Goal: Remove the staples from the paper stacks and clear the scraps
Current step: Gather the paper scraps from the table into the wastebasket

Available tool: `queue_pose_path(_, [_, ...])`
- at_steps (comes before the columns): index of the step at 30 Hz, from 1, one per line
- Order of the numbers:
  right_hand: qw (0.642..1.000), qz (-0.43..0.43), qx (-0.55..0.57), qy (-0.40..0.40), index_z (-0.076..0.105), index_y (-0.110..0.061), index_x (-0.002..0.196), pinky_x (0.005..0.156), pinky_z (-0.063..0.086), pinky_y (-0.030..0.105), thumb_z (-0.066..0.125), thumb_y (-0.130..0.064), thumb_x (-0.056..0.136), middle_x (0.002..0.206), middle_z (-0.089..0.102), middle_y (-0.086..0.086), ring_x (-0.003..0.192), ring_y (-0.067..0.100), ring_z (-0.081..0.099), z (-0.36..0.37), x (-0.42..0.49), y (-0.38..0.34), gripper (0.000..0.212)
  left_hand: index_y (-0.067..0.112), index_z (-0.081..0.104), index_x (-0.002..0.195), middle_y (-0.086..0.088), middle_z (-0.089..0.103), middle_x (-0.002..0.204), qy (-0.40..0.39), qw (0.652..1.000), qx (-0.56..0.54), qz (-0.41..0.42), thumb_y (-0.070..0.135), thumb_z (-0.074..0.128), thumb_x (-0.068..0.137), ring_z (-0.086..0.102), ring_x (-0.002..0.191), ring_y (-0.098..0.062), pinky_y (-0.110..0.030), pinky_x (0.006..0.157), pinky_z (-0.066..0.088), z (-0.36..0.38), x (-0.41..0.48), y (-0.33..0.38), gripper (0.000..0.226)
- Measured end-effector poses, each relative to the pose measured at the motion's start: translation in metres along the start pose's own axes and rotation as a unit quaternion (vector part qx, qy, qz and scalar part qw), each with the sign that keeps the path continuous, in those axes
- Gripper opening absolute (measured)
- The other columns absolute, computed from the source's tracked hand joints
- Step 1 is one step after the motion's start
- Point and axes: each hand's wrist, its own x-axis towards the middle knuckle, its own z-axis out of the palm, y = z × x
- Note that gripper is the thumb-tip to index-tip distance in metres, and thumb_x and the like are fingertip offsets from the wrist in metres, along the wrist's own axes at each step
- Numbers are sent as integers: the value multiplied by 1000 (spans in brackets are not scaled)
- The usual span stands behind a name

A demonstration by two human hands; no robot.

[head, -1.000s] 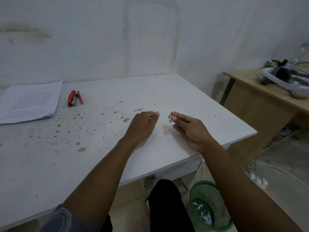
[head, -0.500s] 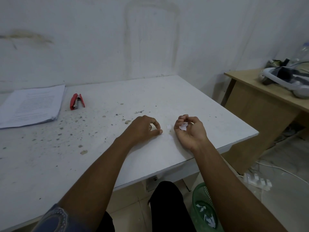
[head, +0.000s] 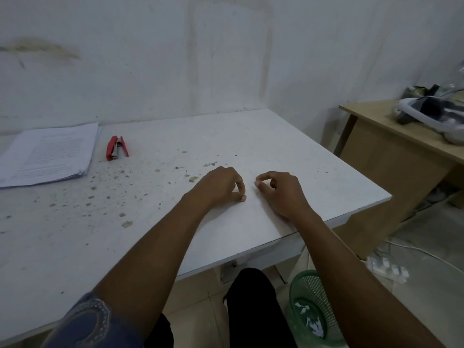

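Scraps of white paper that showed in the right hand point(head: 281, 190) half a second earlier were hidden now; its fingers had curled shut, likely around them. The left hand point(head: 221, 187) pinched thumb to fingertip on the tabletop point(head: 313, 172); whether it held anything I cannot tell. Next probably the green bin point(head: 311, 305). The paper stack point(head: 47, 154) lay far left.

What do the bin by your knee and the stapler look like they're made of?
Bin: green openwork mesh, probably moulded plastic; paper scraps show through its wall. Stapler: glossy red shell, likely plastic or painted metal, with a bare silvery metal channel.
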Motion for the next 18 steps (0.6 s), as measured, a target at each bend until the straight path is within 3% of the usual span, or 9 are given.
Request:
queue_pose_path(3, [1000,-14,-27,3,77,-24,105,67,36,20,70,-36,89,82,65,-8,73,4,54,6,1,2,22,21,75,94,14,43,69,9,999,41,1,34,73,85,47,79,-13,-27,67,34,2,2,3,16])
queue_pose_path(7, [999,-14,-24,28,80,-23,94,58,32,13,73,-33,87,65,55,-16,61,0,50,7,3,-1,14,19,75,90,8,55,77,-3,999,41,-23,32,73,85,55,80,-17,-27,65,37,4,5,4,14])
queue_pose_path(10, [1000,6,-28,2,77,-25,86,57,34,15,74,-32,85,71,63,-5,64,3,52,4,9,-2,8,16,73,94,1,67,93,-33,998,42,-43,31,69,87,62,88,-20,-31,71,48,4,7,4,18])
queue_pose_path(14, [998,25,-33,-43,74,-23,83,61,42,18,72,-30,87,81,71,0,75,11,61,0,14,-3,8,13,68,94,-4,70,98,-84,993,46,-76,32,59,90,64,90,-23,-39,82,56,5,7,6,21])
queue_pose_path(18, [997,40,58,-37,75,-20,84,59,37,24,66,-27,90,61,61,0,51,6,46,-4,11,-3,13,13,64,100,-2,68,105,-75,994,15,-76,26,51,93,61,95,-21,-37,81,51,9,-1,3,20])
